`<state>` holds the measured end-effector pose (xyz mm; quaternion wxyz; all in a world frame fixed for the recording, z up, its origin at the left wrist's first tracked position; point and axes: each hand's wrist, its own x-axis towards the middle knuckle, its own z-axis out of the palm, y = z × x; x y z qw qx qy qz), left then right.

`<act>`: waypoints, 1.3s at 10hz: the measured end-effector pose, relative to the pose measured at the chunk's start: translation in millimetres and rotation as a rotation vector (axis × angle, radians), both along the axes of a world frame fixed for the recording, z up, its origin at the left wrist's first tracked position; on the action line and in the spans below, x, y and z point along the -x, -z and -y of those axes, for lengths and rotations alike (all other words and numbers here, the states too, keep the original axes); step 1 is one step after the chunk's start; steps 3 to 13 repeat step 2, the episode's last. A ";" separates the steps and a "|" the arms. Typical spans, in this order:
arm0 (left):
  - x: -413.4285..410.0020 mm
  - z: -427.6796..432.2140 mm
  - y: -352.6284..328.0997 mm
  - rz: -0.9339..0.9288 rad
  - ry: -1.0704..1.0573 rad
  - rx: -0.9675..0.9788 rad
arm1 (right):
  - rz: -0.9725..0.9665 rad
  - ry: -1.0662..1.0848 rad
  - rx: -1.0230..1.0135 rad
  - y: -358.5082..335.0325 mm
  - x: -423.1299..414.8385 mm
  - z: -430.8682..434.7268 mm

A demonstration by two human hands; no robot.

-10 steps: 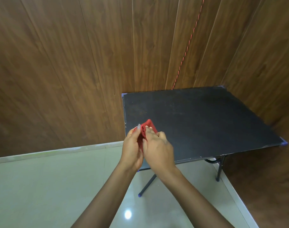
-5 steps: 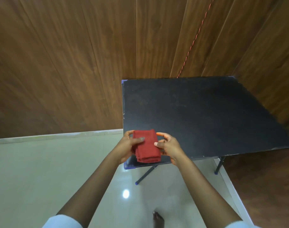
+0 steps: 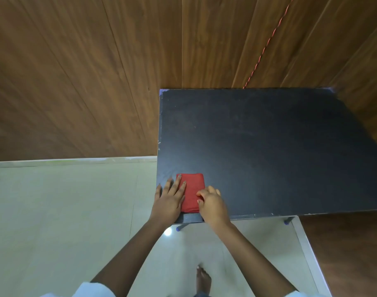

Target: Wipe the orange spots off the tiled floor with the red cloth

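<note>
Your left grip (image 3: 169, 200) lies open and flat, fingers straight, its fingertips (image 3: 184, 183) resting on the 9 o'clock edge of the red cloth (image 3: 193, 189) while the palm sits on the dark surface (image 3: 269, 146) beside it. Your right grip (image 3: 212, 204) is curled, fingers (image 3: 201, 195) bent tight against the cloth's 3 o'clock edge and holding it there. The cloth is folded into a neat upright rectangle and lies flat between the two grips, on the surface near its 7 o'clock corner, just in from the near edge. The tiled floor (image 3: 65, 211) stretches pale and glossy from 9 o'clock round to 6 o'clock of the surface, with a bright light reflection (image 3: 167, 231) just below your left wrist. Two blue-tipped legs (image 3: 179, 228) show under the near edge of the surface. Your bare foot (image 3: 203, 279) stands on the tiles at 6 o'clock, between your forearms, and white sleeves (image 3: 93, 289) show at the bottom of the view. A wood-panelled wall (image 3: 76, 71) fills everything from 9 to 3 o'clock, and a thin red cord (image 3: 262, 52) runs down it slantwise to the far edge of the surface at 12 o'clock.
</note>
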<state>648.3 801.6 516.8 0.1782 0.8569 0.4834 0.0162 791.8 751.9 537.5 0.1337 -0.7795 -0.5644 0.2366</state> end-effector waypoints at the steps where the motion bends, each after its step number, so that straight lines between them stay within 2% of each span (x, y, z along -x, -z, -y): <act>1: 9.9 -3.7 2.4 -0.096 0.040 0.034 | 0.010 -0.039 0.004 3.3 -0.2 0.7; 2: 6.2 -6.3 -9.1 -0.081 0.048 0.095 | -0.135 0.124 -0.049 -6.9 0.9 3.2; 13: 6.2 -6.3 -9.1 -0.081 0.048 0.095 | -0.135 0.124 -0.049 -6.9 0.9 3.2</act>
